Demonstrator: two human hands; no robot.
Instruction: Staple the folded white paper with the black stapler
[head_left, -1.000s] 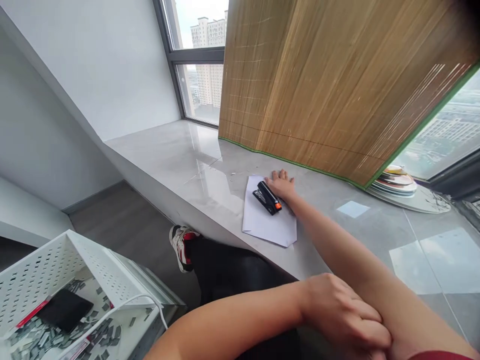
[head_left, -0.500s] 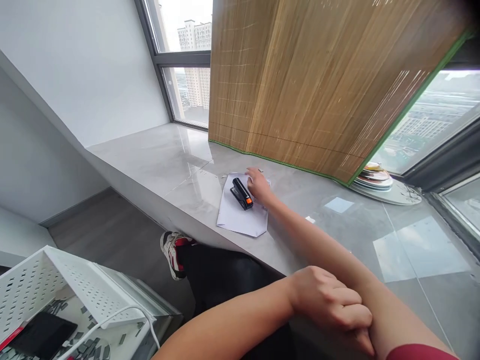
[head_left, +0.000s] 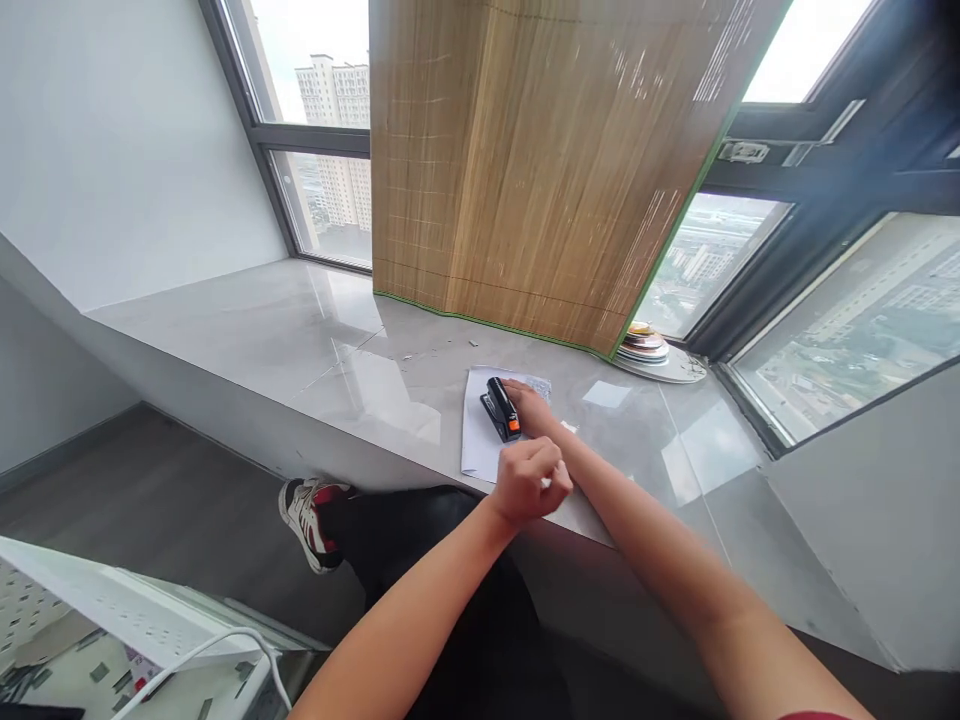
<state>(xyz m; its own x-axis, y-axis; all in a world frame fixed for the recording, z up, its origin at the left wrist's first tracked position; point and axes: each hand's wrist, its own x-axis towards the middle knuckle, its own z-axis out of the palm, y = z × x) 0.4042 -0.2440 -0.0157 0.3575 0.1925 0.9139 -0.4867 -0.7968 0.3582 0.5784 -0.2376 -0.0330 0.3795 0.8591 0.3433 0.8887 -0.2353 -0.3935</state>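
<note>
A black stapler (head_left: 501, 408) with an orange end rests on white paper sheets (head_left: 480, 455) on the grey tiled sill. My right hand (head_left: 531, 408) lies on the paper just right of the stapler, fingers stretched out flat; the stapler partly covers the fingertips, so contact with it is unclear. Nearer to me, my left hand (head_left: 529, 480) is raised in a closed fist over the front edge of the paper. A small whitish bit shows between its fingers, too small to name. The far right corner of the paper carries a dense dark pattern.
A bamboo blind (head_left: 517, 180) hangs down to the sill (head_left: 247, 330). Several stacked plates (head_left: 643, 348) stand at its right end. Small scraps (head_left: 473, 343) lie behind the paper. A white perforated bin (head_left: 142, 610) with a cable stands at lower left, near my shoe (head_left: 307, 525).
My left hand has moved from my right forearm up and forward to the paper's edge, still closed. My right hand has come nearer the stapler, fingers flatter. The view has swung right.
</note>
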